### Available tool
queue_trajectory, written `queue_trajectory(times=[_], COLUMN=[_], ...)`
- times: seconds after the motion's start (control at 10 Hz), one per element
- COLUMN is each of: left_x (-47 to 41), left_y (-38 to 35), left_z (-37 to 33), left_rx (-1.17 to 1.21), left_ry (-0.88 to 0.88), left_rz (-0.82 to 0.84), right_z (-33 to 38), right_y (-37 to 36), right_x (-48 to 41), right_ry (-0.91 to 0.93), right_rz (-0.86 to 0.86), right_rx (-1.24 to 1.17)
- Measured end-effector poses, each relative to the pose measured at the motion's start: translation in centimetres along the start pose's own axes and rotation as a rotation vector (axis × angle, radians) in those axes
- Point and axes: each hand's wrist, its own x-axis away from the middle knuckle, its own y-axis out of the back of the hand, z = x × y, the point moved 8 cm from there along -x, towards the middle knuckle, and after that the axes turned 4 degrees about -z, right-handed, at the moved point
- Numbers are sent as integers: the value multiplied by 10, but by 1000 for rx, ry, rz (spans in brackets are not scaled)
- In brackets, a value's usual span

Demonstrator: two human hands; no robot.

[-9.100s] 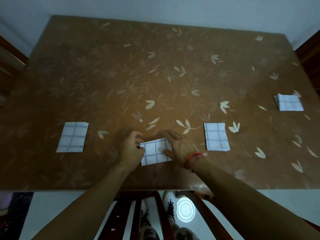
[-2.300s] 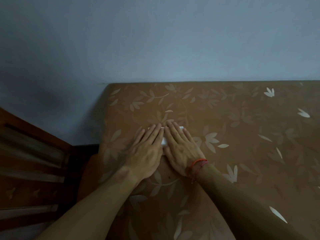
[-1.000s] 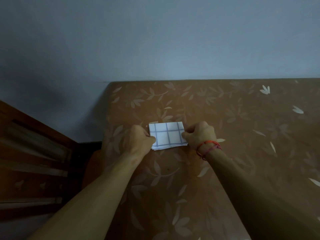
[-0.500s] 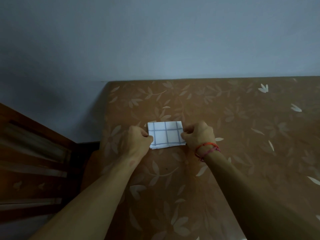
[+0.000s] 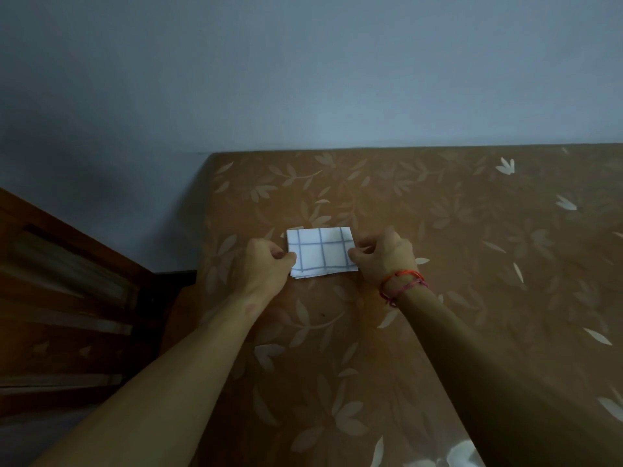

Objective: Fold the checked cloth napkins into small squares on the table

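Mid-fold at the far-left corner of the worktop (image 5: 472, 264): we hold one checked napkin (image 5: 320, 252) by both short edges. Our left hand (image 5: 266, 264) is curled and pinches the napkin's left edge; our right hand (image 5: 384, 257), w/ a red thread bracelet (image 5: 403, 281) at the wrist, pinches the right edge the same way. The cloth lies flat on the worktop between the two fists, approx. level w/ the far edge and close to the left side, where a dark wooden chair (image 5: 67, 298) stands just beside it.

Progress, as we judge it: this napkin is already folded down several times, since stacked layers show along its near edge. But it reads wider than deep, i.e. a rectangle and not yet the small square asked for. We reckon one more fold, left over right or vice versa, then a press flat. No other napkins are in view, so we can't tell how many are done or left overall.
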Motion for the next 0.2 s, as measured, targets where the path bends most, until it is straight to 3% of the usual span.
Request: queue_trajectory(times=[0.2], left_x=[30], left_y=[39], left_z=[-15], left_rx=[-152], left_ry=[-87], left_rz=[-36], right_z=[13], right_y=[10], right_x=[31], right_ry=[80], right_rz=[43], right_rx=[40])
